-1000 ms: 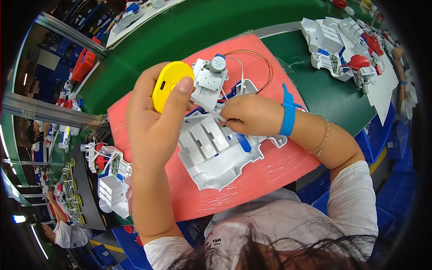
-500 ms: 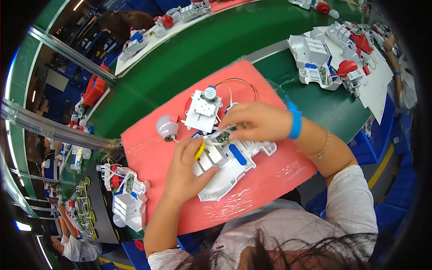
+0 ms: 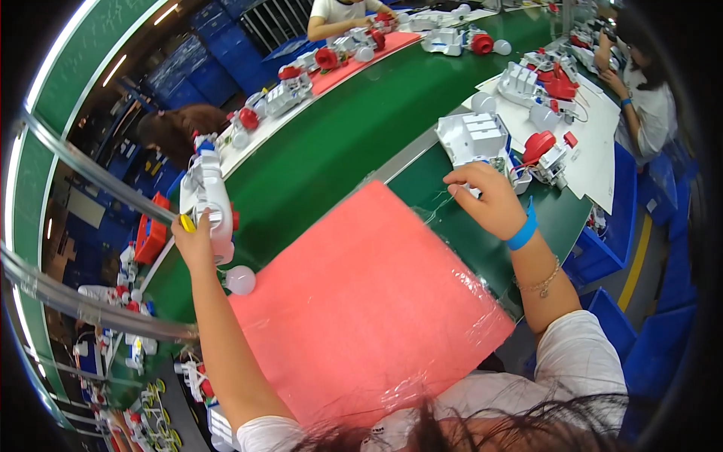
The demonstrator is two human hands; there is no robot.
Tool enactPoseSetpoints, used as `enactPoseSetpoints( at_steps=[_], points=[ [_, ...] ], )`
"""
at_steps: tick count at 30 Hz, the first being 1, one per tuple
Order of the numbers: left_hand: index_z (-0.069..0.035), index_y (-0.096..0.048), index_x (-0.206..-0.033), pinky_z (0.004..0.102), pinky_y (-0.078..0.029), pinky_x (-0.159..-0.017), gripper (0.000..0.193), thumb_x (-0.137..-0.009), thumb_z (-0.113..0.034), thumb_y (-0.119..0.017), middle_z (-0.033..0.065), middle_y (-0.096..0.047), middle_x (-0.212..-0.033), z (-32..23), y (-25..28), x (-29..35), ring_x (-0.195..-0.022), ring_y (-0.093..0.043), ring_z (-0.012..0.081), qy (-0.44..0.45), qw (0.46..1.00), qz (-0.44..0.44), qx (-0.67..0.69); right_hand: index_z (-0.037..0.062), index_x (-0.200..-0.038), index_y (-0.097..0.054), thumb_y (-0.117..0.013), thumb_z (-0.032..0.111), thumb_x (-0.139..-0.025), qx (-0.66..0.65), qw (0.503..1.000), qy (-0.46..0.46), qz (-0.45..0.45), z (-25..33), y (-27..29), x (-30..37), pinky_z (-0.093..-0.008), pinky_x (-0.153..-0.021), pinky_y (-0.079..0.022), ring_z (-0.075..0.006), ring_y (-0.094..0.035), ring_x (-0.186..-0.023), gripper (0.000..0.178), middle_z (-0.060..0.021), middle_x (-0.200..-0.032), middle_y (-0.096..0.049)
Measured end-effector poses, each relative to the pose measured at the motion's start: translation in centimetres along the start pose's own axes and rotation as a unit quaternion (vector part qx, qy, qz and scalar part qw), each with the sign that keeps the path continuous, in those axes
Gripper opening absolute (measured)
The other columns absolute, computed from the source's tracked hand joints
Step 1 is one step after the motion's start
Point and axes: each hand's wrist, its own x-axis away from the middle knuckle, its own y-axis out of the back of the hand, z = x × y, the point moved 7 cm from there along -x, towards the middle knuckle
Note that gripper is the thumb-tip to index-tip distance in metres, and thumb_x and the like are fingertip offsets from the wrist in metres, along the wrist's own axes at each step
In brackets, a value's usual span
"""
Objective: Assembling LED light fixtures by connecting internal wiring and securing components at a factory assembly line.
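On the far left of the green surface point(image 3: 339, 143), my left hand point(image 3: 192, 242) closes its grip around the lower end of a white plastic assembly point(image 3: 205, 192), with a small yellow piece point(image 3: 187, 223) showing at the fingertips; whether that piece is pinched or merely attached, I cannot tell. To the right, my right hand point(image 3: 489, 200), wearing a blue wristband point(image 3: 523, 232), rests curled at the edge of another white housing point(image 3: 476, 140), fingers drawn together on thin wires too fine to confirm. Between both arms lies a bare pink mat point(image 3: 361, 301), with a white bulb point(image 3: 241, 280) just beside its left corner. I judge two risks: the outstretched left hand holds the assembly by one end, so it could tip or slip; and the loose bulb could roll if the mat is nudged.
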Motion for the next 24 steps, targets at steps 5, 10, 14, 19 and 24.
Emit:
enactPoseSetpoints(
  at_steps=[5,10,14,19,24],
  points=[
    [-0.005,-0.037,-0.124,0.0421,-0.041,-0.089,0.072,-0.068,-0.039,-0.066,0.0263,-0.044,-0.118,-3.0,-8.4,0.1,-0.107,-0.047,0.0395,0.039,0.984,0.031,-0.174,0.0035,-0.092,-0.059,-0.062,0.015,-0.072,0.15,0.988,0.021,-0.012,-2.5,-0.4,0.7,-0.0377,-0.083,-0.041,-0.0294,-0.051,-0.095,0.023,-0.0121,-0.1,-0.056],
    [-0.002,-0.021,-0.133,0.0448,-0.04,-0.089,0.085,-0.071,-0.039,-0.065,0.0292,-0.036,-0.123,-3.8,-14.8,1.6,-0.109,-0.043,0.0423,0.059,0.99,-0.03,-0.123,0.0071,-0.105,-0.056,-0.068,0.022,-0.066,0.243,0.965,-0.066,0.075,-5.0,-3.0,1.5,-0.0401,-0.086,-0.039,-0.0287,-0.05,-0.101,0.044,-0.0103,-0.108,-0.054],
    [0.007,-0.015,-0.132,0.0453,-0.025,-0.102,0.094,-0.071,-0.04,-0.068,0.0347,-0.022,-0.13,-3.0,-17.4,0.3,-0.118,-0.028,0.0469,-0.067,0.994,-0.082,0.025,0.0076,-0.1,-0.059,-0.062,0.011,-0.069,0.249,0.96,-0.064,0.114,-6.9,-5.6,1.4,-0.0374,-0.081,-0.041,-0.028,-0.05,-0.096,0.031,-0.0084,-0.101,-0.055],
    [0.001,-0.026,-0.132,0.0405,-0.024,-0.102,0.078,-0.072,-0.026,-0.067,0.0328,-0.011,-0.137,-12.1,-17.6,4.8,-0.127,-0.021,0.0429,-0.13,0.977,0.17,-0.004,0.0067,-0.089,-0.06,-0.051,-0.005,-0.069,0.106,0.994,0.019,-0.008,-4.1,-2.5,1.0,-0.0353,-0.074,-0.042,-0.028,-0.049,-0.085,0.024,-0.0099,-0.089,-0.052],
    [-0.008,-0.039,-0.125,0.0367,-0.042,-0.088,0.05,-0.08,-0.018,-0.059,0.0197,-0.02,-0.139,-12.5,-11.0,9.9,-0.117,-0.041,0.0319,-0.167,0.939,0.273,0.129,0.0025,-0.084,-0.055,-0.045,-0.003,-0.069,-0.154,0.984,0.075,-0.052,3.2,-1.6,1.8,-0.0333,-0.069,-0.041,-0.0271,-0.049,-0.077,0.019,-0.0119,-0.08,-0.05]
  ],
)
